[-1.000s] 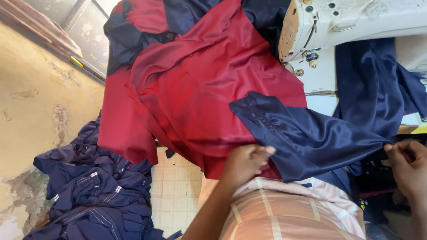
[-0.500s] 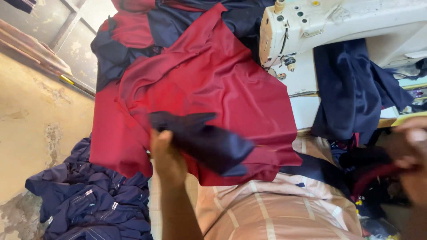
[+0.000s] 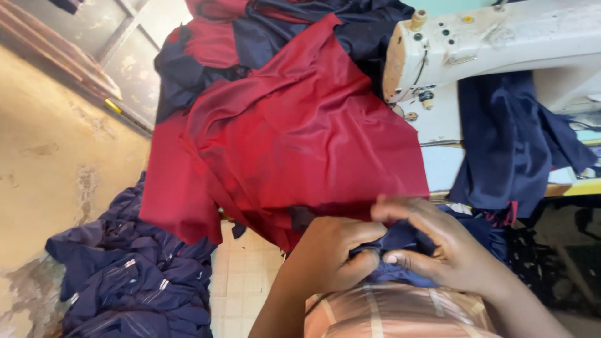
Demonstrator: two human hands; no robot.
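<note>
Both hands meet low in the view over my lap. My left hand [image 3: 332, 253] and my right hand [image 3: 438, 247] pinch a bunched piece of navy blue fabric [image 3: 391, 266] between their fingers, close together. Just above them hangs a large red cloth [image 3: 300, 138], draped over the edge of the sewing table, with more navy cloth lying under it at the top. Most of the held navy piece is hidden by my fingers.
A cream sewing machine [image 3: 494, 44] stands at the upper right, with navy fabric [image 3: 507, 144] hanging off the table beside it. A pile of navy garments [image 3: 131, 275] lies on the tiled floor at the lower left, next to a worn yellow wall [image 3: 50, 163].
The navy piece was stretched between my hands, then swept left by my left hand. Now both hands have come together at my lap and bunch it.
</note>
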